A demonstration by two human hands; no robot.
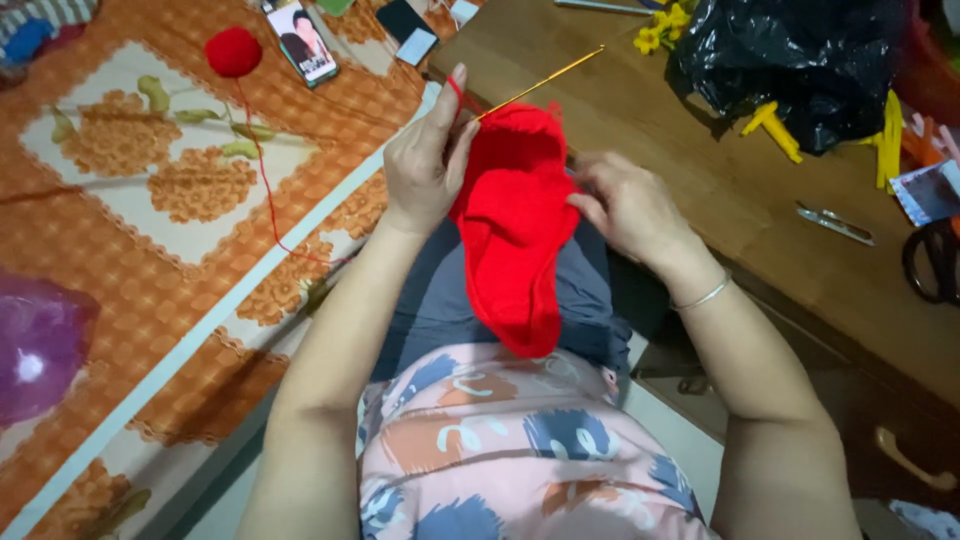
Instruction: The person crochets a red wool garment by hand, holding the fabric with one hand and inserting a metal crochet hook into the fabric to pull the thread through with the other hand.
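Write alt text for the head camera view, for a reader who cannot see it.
Seen from above, a person's left hand and right hand hold a red crocheted piece over their lap, with a gold crochet hook in its top edge. Red yarn runs to a ball on an orange floral mat.

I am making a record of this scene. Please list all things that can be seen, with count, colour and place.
red crocheted yarn piece: one, red, on lap between both hands
thin golden metal crochet hook: one, gold, in the piece's top edge
red yarn ball: one, red, on orange floral bedsheet
smartphones: two, dark, on the sheet
black plastic bag: one, on brown wooden table
small metal snips: one, silver, on table
left hand: holds hook side
right hand: grips the piece
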